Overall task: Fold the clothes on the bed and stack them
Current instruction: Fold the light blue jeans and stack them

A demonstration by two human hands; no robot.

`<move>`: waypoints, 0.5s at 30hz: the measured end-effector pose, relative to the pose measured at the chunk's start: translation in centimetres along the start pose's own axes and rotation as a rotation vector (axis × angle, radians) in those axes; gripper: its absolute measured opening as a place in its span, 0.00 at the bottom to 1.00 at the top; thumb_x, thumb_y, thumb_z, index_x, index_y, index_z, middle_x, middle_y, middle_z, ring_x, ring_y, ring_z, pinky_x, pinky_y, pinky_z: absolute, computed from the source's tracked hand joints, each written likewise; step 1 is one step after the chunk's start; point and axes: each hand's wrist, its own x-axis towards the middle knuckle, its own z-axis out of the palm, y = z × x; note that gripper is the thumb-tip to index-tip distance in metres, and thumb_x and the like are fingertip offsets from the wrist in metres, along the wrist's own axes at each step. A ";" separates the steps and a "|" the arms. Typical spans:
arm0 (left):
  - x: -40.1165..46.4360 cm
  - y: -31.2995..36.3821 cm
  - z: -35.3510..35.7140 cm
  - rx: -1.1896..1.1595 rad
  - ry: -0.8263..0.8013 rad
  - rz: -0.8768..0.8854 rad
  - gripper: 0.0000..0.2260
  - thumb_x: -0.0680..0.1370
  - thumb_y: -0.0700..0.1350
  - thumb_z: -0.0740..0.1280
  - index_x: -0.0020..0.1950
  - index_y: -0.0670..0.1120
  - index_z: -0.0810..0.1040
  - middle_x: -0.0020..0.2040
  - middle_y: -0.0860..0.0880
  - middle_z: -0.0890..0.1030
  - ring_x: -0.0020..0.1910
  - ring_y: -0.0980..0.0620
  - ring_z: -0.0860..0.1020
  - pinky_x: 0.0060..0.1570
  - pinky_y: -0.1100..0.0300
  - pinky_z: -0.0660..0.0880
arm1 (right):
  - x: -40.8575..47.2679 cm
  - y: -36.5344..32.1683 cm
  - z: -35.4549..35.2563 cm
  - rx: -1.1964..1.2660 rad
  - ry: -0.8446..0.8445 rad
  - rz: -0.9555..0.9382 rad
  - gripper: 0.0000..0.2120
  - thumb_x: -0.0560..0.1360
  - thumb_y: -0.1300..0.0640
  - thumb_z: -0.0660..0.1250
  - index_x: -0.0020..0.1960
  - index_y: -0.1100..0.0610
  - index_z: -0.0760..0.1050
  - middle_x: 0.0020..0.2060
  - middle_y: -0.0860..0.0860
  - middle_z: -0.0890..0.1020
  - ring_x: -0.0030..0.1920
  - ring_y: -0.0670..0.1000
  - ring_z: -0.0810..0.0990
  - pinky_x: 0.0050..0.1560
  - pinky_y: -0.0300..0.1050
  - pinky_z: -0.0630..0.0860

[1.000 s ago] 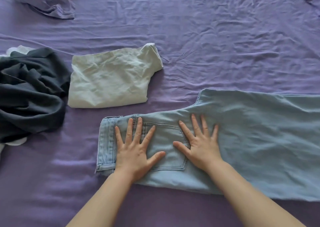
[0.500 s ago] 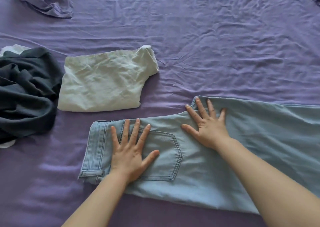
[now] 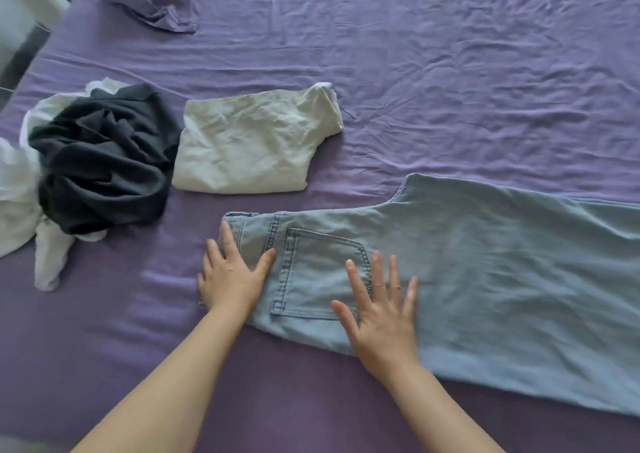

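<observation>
Fingers of both hands spread straight, gripping nothing. Left hand (image 3: 231, 279) lies flat on the waistband end of the light blue jeans (image 3: 485, 279); right hand (image 3: 382, 317) presses flat beside the back pocket (image 3: 322, 272). Jeans lie folded lengthwise on the purple sheet (image 3: 450, 89), legs running off right. Folded cream shirt (image 3: 252, 147) just behind; dark crumpled garment (image 3: 104, 161) on white cloth (image 3: 17, 189) at left.
</observation>
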 end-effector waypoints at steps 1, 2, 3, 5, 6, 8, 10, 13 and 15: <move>0.0 0.0 0.0 -0.014 0.000 0.004 0.43 0.72 0.69 0.58 0.77 0.50 0.41 0.75 0.39 0.58 0.73 0.40 0.59 0.68 0.46 0.60 | 0.1 -1.0 0.5 -0.030 0.000 -0.050 0.30 0.76 0.33 0.41 0.75 0.43 0.51 0.76 0.53 0.50 0.76 0.59 0.43 0.69 0.66 0.39; 0.0 -0.1 0.0 -0.026 0.002 0.010 0.43 0.72 0.69 0.58 0.77 0.50 0.42 0.74 0.39 0.60 0.73 0.41 0.59 0.68 0.46 0.61 | 0.3 -1.6 1.1 -0.075 -0.021 -0.088 0.30 0.76 0.33 0.41 0.75 0.42 0.50 0.76 0.53 0.52 0.76 0.60 0.42 0.69 0.67 0.39; -0.2 -0.1 0.1 -0.032 0.008 0.018 0.43 0.73 0.68 0.58 0.77 0.49 0.42 0.74 0.40 0.62 0.72 0.41 0.60 0.68 0.47 0.61 | 0.4 -1.8 1.7 -0.117 -0.040 -0.107 0.30 0.75 0.33 0.40 0.74 0.41 0.48 0.76 0.52 0.51 0.75 0.60 0.40 0.69 0.67 0.38; -0.5 -0.2 0.1 -0.017 0.022 0.039 0.41 0.74 0.67 0.58 0.78 0.49 0.43 0.72 0.40 0.64 0.70 0.40 0.63 0.66 0.47 0.63 | 0.5 -1.7 2.4 -0.150 -0.031 -0.090 0.30 0.75 0.33 0.41 0.74 0.42 0.50 0.76 0.51 0.52 0.75 0.59 0.41 0.70 0.67 0.39; -0.6 -0.2 0.0 -0.011 0.025 0.042 0.41 0.74 0.67 0.58 0.78 0.48 0.43 0.71 0.40 0.65 0.68 0.40 0.64 0.64 0.47 0.64 | 0.5 -1.6 2.5 -0.158 -0.028 -0.076 0.30 0.75 0.33 0.41 0.74 0.42 0.51 0.75 0.51 0.52 0.75 0.59 0.42 0.70 0.67 0.39; -0.7 -0.4 -0.3 -0.017 0.021 0.037 0.40 0.75 0.66 0.59 0.78 0.48 0.44 0.68 0.39 0.67 0.65 0.39 0.67 0.62 0.48 0.65 | 0.5 -1.7 2.5 -0.192 -0.057 -0.065 0.30 0.75 0.32 0.37 0.74 0.41 0.47 0.75 0.49 0.47 0.75 0.58 0.39 0.70 0.66 0.35; -0.7 -0.6 -0.8 -0.057 -0.004 0.020 0.41 0.74 0.65 0.61 0.78 0.48 0.43 0.67 0.38 0.69 0.63 0.38 0.69 0.61 0.48 0.67 | 0.6 -1.7 2.6 -0.209 -0.082 -0.058 0.30 0.73 0.31 0.32 0.72 0.39 0.37 0.74 0.48 0.40 0.74 0.56 0.31 0.69 0.65 0.29; 0.0 -1.0 -2.2 -0.264 -0.081 -0.101 0.43 0.73 0.59 0.67 0.77 0.45 0.45 0.67 0.39 0.72 0.65 0.38 0.71 0.59 0.49 0.69 | 0.6 -1.9 2.2 -0.218 -0.128 -0.039 0.29 0.72 0.30 0.30 0.70 0.38 0.30 0.74 0.46 0.36 0.70 0.54 0.24 0.66 0.62 0.24; 0.6 -1.0 -3.5 -0.446 -0.156 -0.175 0.38 0.72 0.53 0.71 0.75 0.42 0.57 0.66 0.40 0.74 0.65 0.40 0.72 0.61 0.50 0.70 | 0.3 -2.0 1.5 -0.178 -0.141 -0.025 0.30 0.72 0.31 0.32 0.72 0.38 0.32 0.76 0.47 0.37 0.70 0.53 0.24 0.67 0.61 0.25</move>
